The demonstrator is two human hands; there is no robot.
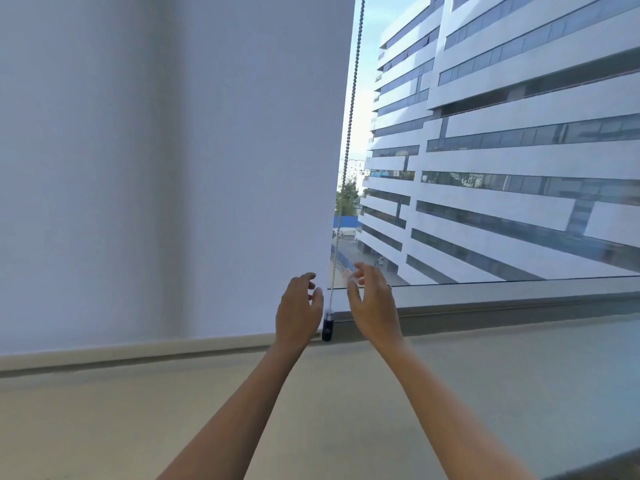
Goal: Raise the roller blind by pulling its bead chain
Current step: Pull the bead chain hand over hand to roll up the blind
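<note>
A wide pale sill (346, 410) spreads below and on both sides of the hands, lit by soft, even daylight. To the right of the hands, a grey window frame (519, 299) runs along the base of a large glass pane (367, 46). Beyond the glass, up and to the right of the hands, stands a white office building (502, 161) with long dark window bands. Just above the hands, a street with green trees (347, 199) and a blue fence (344, 223) shows, under pale blue sky.
</note>
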